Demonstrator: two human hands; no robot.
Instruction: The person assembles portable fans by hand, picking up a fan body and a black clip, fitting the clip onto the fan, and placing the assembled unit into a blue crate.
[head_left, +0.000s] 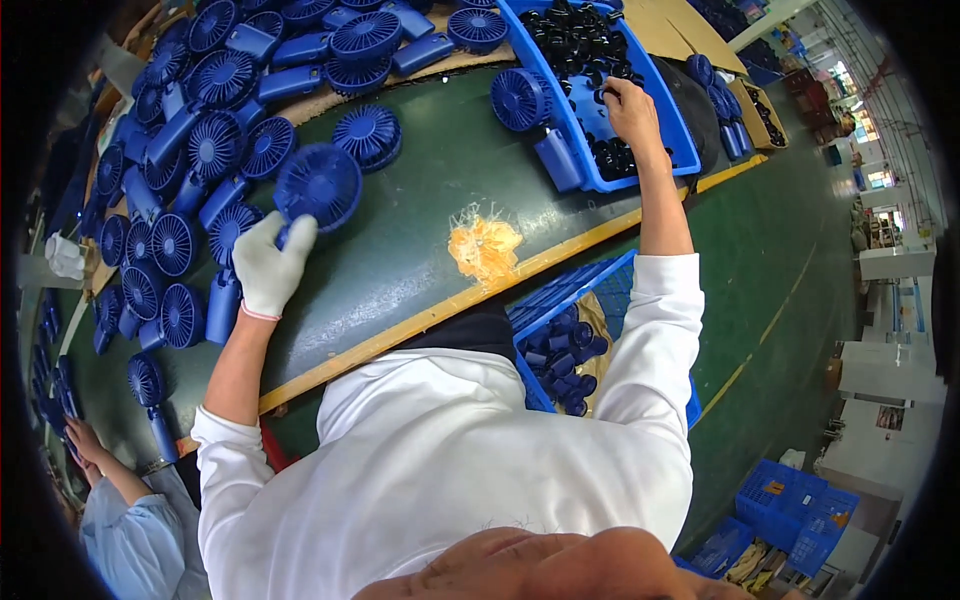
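My left hand (268, 268), in a white glove with the fingers closed, holds a blue handheld fan (318, 187) above the dark green bench. The fan's round grille is slightly blurred, and the glove hides its lower end. My right hand (636, 118) is bare and reaches into a blue plastic tray (549, 78). Its fingertips are pinched on a small black part (603, 93), whose exact kind I cannot make out. Many black curved pieces (572, 38) lie in the tray. One blue fan (520, 99) rests against the tray's left side.
Blue fans (215, 143) are heaped across the bench's left and far side. A yellow-orange patch (484, 248) marks the bench top (405, 205). Below its wooden edge stands a blue crate (528, 343) of dark blue parts. At lower left, a co-worker's hand (85, 440) touches fans.
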